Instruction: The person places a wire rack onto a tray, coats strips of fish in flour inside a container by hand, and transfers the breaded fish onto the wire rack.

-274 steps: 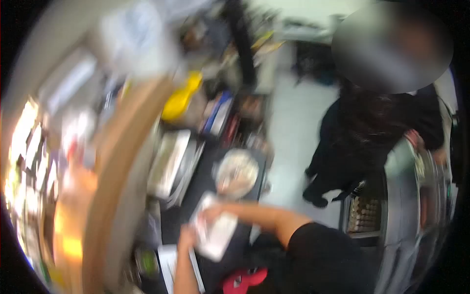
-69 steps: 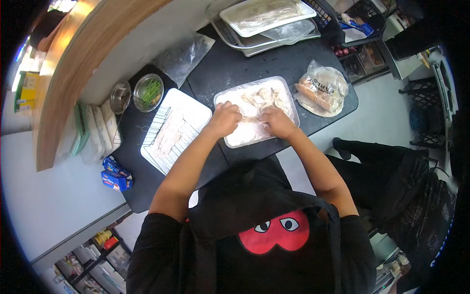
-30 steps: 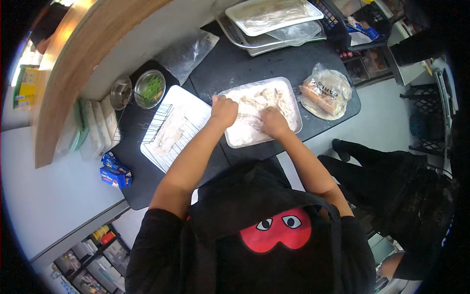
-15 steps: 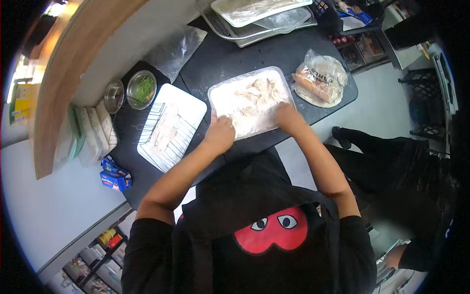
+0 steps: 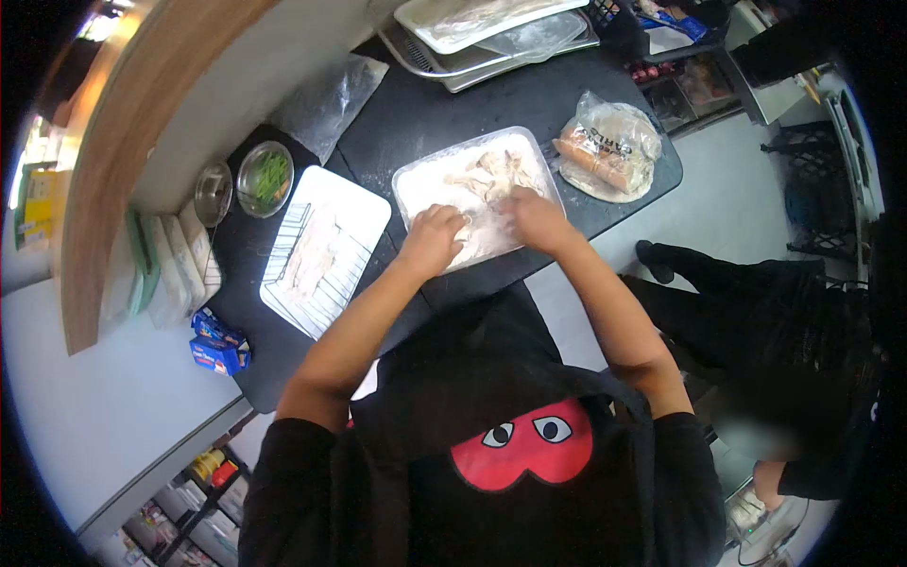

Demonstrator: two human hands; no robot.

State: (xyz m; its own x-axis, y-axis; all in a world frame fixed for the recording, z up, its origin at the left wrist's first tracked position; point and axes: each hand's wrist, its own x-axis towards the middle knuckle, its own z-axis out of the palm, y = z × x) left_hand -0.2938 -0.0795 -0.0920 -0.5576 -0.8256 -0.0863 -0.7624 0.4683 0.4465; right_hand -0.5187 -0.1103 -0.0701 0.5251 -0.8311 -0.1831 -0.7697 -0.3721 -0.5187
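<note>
A clear plastic tub [image 5: 404, 197] holds white flour-like powder and several pale, powder-coated pieces [image 5: 505, 172] that may be meat. Inside its near left part is my left hand [image 5: 433, 242], its bent fingers slightly apart over the powder. My right hand [image 5: 540, 221] reaches across the near right rim, fingers down by the coated pieces. Those fingertips are blurred, so any hold there is unclear. Left of the tub, a white tray [image 5: 364, 210] carries a wire rack [image 5: 283, 253] and a strip of pale coated pieces [image 5: 316, 250].
Bagged bread [image 5: 605, 156] lies right of the tub. Metal bowls stand at left, one with cut greens [image 5: 272, 177]. A plastic bag [image 5: 345, 99], stacked trays [image 5: 491, 42] and a blue box [image 5: 217, 350] are around the black table [image 5: 416, 113]. Another person [image 5: 746, 321] is at right.
Both hands have moved inward from the tub's rims, over the powder. My left fingers have loosened from a curled grip near the edge. The view has shifted slightly.
</note>
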